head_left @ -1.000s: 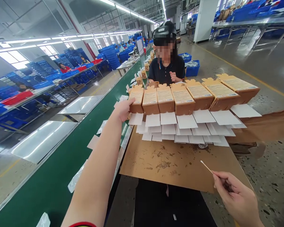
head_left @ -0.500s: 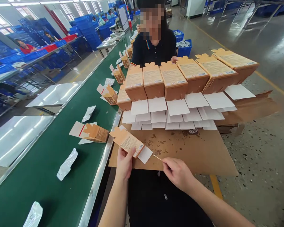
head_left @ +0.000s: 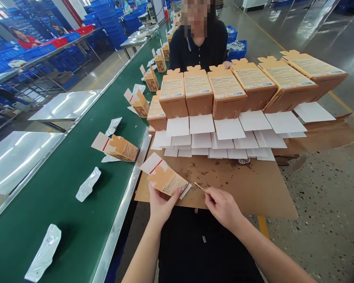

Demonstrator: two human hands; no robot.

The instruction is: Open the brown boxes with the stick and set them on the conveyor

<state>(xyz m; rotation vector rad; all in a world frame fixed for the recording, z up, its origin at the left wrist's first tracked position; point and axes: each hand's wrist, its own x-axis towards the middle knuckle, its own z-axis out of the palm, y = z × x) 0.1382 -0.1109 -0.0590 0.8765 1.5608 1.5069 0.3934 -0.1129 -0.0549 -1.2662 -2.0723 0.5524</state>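
Observation:
A small orange-and-white carton (head_left: 168, 180) is held in my left hand (head_left: 163, 204), thumb across its lower end and fingers beneath. Its white top flap with a red line points up and left, and a white flap shows at the lower right end. My right hand (head_left: 222, 206) is closed on a thin cotton swab (head_left: 199, 185), whose tip points left towards the carton without touching it. Both hands are over the near edge of a brown cardboard sheet (head_left: 238, 181), which has dark smears on it.
Stacked orange cartons (head_left: 227, 92) with white flaps stand at the sheet's far side. To my left runs a green conveyor belt (head_left: 73, 232) with a metal edge, carrying open cartons (head_left: 122, 148) and clear plastic packets (head_left: 88, 184). A person (head_left: 199, 45) sits behind the stack.
My left hand has turned the carton, so its white top flap and red line now show and less of the lower flap does. The right hand still holds the swab. The whole view has shifted slightly.

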